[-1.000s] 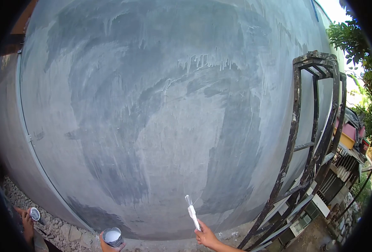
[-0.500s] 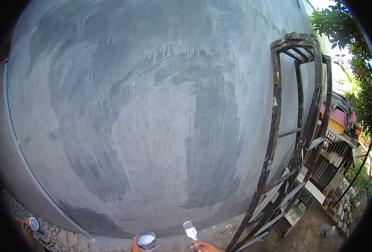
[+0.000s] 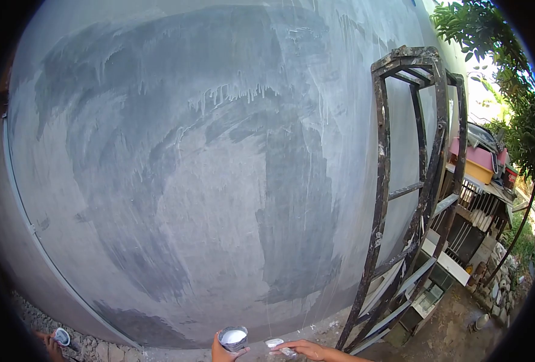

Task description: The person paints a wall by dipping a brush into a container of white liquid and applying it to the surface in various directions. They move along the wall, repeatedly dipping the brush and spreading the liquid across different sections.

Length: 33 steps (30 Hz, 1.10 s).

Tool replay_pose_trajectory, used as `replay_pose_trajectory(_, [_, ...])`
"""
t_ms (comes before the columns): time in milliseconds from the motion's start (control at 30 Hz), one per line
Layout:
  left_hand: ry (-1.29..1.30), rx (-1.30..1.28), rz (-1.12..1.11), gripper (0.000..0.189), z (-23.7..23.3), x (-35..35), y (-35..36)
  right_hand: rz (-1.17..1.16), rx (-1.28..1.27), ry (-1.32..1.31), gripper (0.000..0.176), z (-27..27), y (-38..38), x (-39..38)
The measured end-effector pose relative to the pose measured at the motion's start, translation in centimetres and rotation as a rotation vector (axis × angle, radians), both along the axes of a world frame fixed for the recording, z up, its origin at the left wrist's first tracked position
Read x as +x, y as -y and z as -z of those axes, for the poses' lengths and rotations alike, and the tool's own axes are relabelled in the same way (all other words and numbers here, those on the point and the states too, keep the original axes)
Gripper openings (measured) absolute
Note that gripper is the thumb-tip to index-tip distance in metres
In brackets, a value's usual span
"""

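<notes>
At the bottom of the view, my left hand (image 3: 218, 350) is wrapped round a small dark tub (image 3: 236, 346) with white paint inside. My right hand (image 3: 308, 349) grips a paintbrush (image 3: 275, 343) whose bristles are coated white. The brush lies nearly level just right of the tub, apart from it, bristles towards the tub. In front of both hands rises a grey wall (image 3: 213, 199) with darker wet-looking patches, brush streaks and white drips.
A paint-spattered ladder-like frame (image 3: 381, 151) stands on the right against the wall. Another person's hand (image 3: 51, 349) holds a white-rimmed cup (image 3: 62, 336) at lower left, over rubble (image 3: 107, 351). Behind the frame are a cabinet (image 3: 429, 295), a pink bin (image 3: 479, 154) and foliage (image 3: 509, 90).
My right hand has turned the brush from upright to nearly level, bristles now towards the tub. The tub sits slightly higher and further right. The ladder-like frame has shifted left in the view.
</notes>
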<state>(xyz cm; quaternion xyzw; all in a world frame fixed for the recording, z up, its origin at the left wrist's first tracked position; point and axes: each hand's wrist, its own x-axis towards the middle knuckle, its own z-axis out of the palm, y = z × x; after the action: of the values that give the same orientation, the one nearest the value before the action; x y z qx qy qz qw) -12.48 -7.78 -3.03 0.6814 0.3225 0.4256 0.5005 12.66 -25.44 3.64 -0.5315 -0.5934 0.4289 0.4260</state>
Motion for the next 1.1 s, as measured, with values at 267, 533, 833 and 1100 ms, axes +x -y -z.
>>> replay_pose_trajectory(267, [-0.152, 0.088, -0.097, 0.105, -2.2, -1.0, -1.8, 0.124, 0.569, 0.438, 0.01, -8.2, -1.8, 0.8])
replay_pose_trajectory(533, [-0.219, 0.117, -0.105, 0.099, -5.5, 0.4, -3.1, 0.268, 0.827, 0.063, 0.008, -9.7, -3.9, 0.4])
replay_pose_trajectory(833, [-0.189, 0.265, -0.115, 0.093, -0.4, -0.1, -4.6, 0.126, 0.675, -0.146, 0.012, -2.8, -5.1, -0.7])
replay_pose_trajectory(1100, [-0.311, 0.429, -0.101, 0.091, -1.9, -1.5, -2.9, 0.128, 0.337, -0.338, 0.012, -3.7, -5.7, -2.1])
